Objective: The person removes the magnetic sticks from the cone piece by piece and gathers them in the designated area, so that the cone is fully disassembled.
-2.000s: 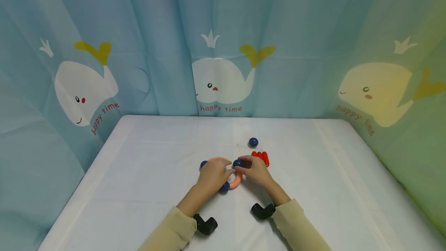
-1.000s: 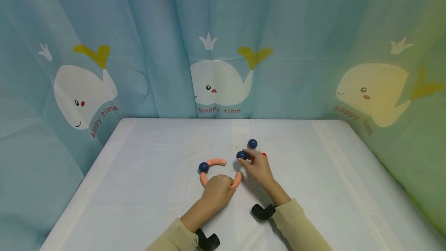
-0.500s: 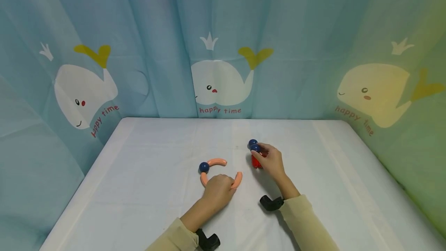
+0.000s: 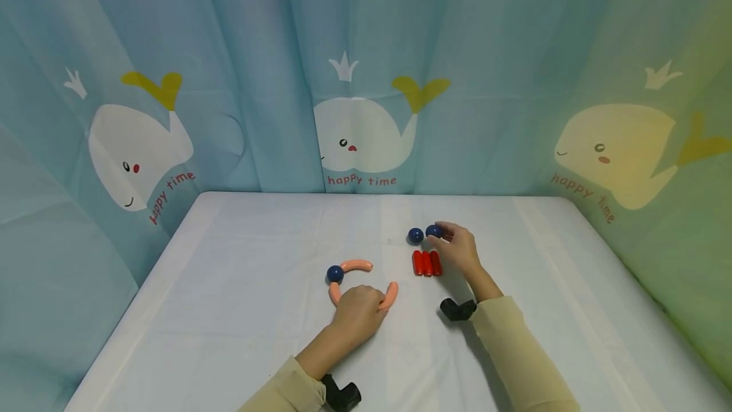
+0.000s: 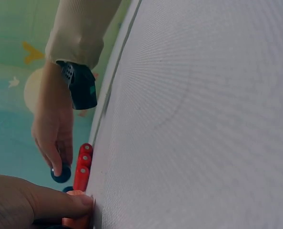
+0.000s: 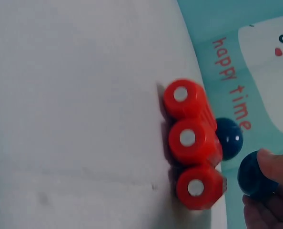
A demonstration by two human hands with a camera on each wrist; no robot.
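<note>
My right hand [image 4: 460,248] pinches a blue ball [image 4: 434,231] between thumb and fingers, just right of a second blue ball [image 4: 415,236] on the table. In the right wrist view the pinched ball [image 6: 256,175] is beside several red sticks with pale round ends. My left hand [image 4: 359,313] grips a curved orange stick [image 4: 389,296] at the front of an unclosed ring; its thumb lies along the orange piece [image 5: 77,222] in the left wrist view. Another curved orange stick [image 4: 357,265] joins a third blue ball [image 4: 335,274] at the ring's left. The ring's front part is hidden under the left hand.
Three red sticks [image 4: 427,264] lie side by side in front of the two balls at the back right. A white cloth covers the table [image 4: 257,259]. Behind it hangs a blue curtain [image 4: 263,68] with printed whales. Black cameras sit at both wrists.
My right hand has carried a blue ball from the ring's right side over the red sticks to the back right. My left hand has shifted down to the ring's front and then stayed there.
</note>
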